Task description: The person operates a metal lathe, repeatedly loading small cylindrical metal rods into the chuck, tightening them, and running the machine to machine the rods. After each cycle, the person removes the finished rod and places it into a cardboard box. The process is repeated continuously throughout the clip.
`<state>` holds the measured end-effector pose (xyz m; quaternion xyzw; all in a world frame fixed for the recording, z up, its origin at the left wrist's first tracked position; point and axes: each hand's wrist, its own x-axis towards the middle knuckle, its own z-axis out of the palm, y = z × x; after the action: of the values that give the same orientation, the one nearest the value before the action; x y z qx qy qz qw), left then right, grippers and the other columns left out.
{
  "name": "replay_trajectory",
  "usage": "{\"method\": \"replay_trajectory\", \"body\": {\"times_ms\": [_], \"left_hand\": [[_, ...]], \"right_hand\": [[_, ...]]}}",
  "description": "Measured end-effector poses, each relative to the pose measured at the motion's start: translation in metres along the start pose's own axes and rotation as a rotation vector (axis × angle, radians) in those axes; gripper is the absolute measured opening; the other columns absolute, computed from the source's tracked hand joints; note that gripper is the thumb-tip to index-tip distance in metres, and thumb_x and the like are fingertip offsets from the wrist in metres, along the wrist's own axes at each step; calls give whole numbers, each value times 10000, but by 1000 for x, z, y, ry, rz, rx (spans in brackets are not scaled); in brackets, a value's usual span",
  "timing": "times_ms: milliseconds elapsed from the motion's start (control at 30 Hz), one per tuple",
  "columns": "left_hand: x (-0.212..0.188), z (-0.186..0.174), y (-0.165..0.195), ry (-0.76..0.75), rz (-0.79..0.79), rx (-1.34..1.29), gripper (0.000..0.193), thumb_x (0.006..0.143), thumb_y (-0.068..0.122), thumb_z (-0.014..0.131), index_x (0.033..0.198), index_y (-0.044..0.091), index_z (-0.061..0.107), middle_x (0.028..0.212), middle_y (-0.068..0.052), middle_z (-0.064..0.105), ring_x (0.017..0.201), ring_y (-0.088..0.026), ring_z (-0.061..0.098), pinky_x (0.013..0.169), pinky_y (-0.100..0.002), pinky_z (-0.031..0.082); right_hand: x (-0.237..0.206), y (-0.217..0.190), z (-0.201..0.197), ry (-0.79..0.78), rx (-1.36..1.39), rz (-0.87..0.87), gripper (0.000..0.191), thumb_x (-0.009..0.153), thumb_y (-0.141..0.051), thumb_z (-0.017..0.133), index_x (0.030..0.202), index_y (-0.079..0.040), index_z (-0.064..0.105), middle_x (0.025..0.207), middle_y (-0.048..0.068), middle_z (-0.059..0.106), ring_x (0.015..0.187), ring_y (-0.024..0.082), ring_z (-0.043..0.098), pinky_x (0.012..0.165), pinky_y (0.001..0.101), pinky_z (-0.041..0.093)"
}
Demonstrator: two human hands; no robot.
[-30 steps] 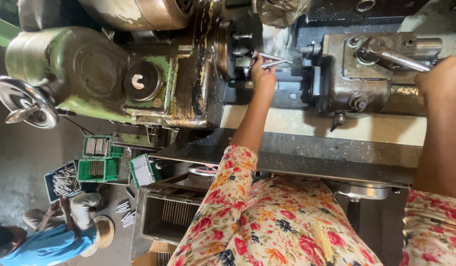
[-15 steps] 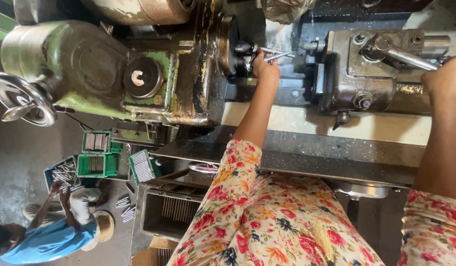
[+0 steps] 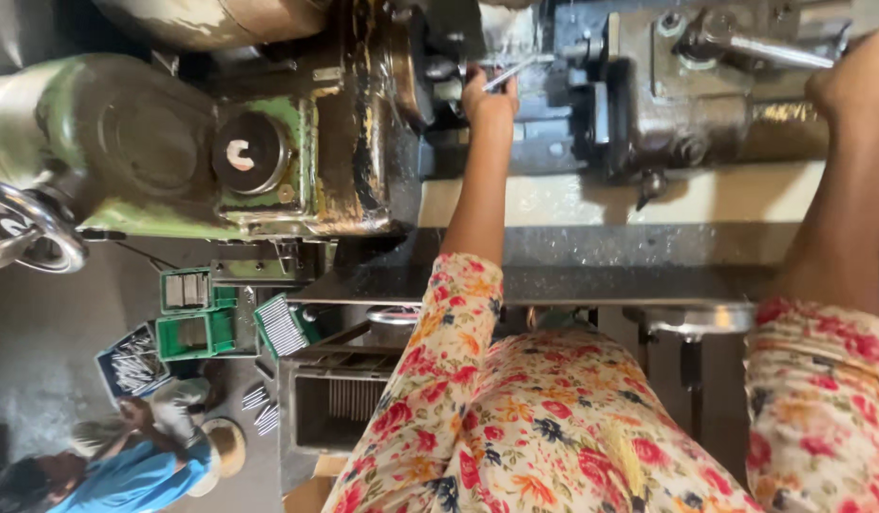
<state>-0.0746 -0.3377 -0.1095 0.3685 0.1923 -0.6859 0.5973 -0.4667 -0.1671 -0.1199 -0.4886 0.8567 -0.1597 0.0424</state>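
Reaching far forward, the left hand (image 3: 487, 95) stretches on a straight arm up to the big green machine (image 3: 173, 152). Its fingers are pinched shut on a thin metal rod (image 3: 506, 74), and the rod sits right by the dark round part where the machine spins. The arm comes out of a flowery sleeve (image 3: 449, 313). The right hand (image 3: 852, 85) is up at the far right, on another straight arm. It rests against the long shiny lever (image 3: 772, 49) on the grey metal block (image 3: 686, 104). I cannot tell if its grip is closed around the lever. Down low on the floor sit green boxes (image 3: 197, 313), and a person in blue (image 3: 126, 475) crouches near them
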Motion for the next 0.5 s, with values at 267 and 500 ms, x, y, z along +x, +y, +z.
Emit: {"method": "replay_trajectory", "body": {"times_ms": [267, 500], "left_hand": [[2, -5, -4, -3, 78, -52, 123, 941, 214, 710, 1030, 129, 699, 1023, -52, 684, 888, -228, 667, 764, -481, 613], [2, -9, -3, 31, 26, -42, 113, 959, 239, 716, 1022, 148, 694, 975, -11, 693, 879, -200, 651, 823, -454, 595]], "right_hand": [[-69, -9, 7, 190, -466, -212, 152, 623, -151, 770, 774, -155, 773, 643, 86, 683, 606, 288, 685, 550, 350, 525], [-32, -5, -8, 159, -89, -213, 209, 776, -60, 733, 973, 6, 708, 832, 192, 697, 712, 345, 713, 688, 438, 561]]}}
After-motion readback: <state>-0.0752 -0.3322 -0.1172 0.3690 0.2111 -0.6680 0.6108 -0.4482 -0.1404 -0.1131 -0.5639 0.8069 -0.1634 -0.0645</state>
